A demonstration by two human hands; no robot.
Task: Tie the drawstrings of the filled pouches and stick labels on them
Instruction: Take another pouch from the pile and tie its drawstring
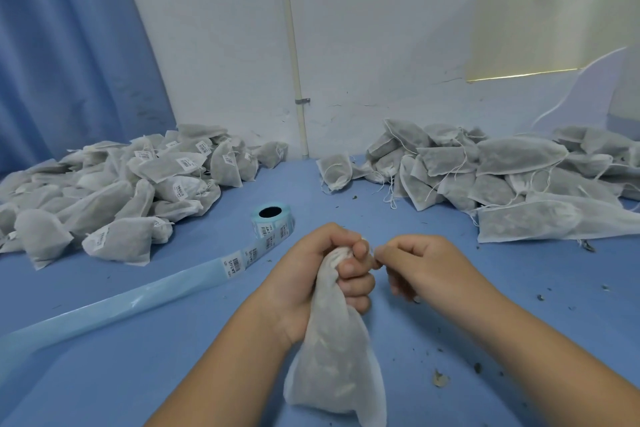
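Note:
A white gauze pouch (334, 367) filled with dried herbs hangs below my left hand (322, 267), which grips its gathered neck in a fist. Just to the right, my right hand (412, 263) has its fingers curled and pinches at the pouch's top, where the drawstring comes out; the string itself is too thin to make out. A roll of barcode labels (272, 218) stands on the blue table (450, 305) beyond my hands, and its backing strip (138, 298) trails to the lower left.
A heap of labelled, tied pouches (114, 191) fills the left back of the table. A heap of unlabelled pouches (502, 173) with loose strings lies at the right back. Herb crumbs (440, 380) dot the table at the right. A blue curtain and white wall stand behind.

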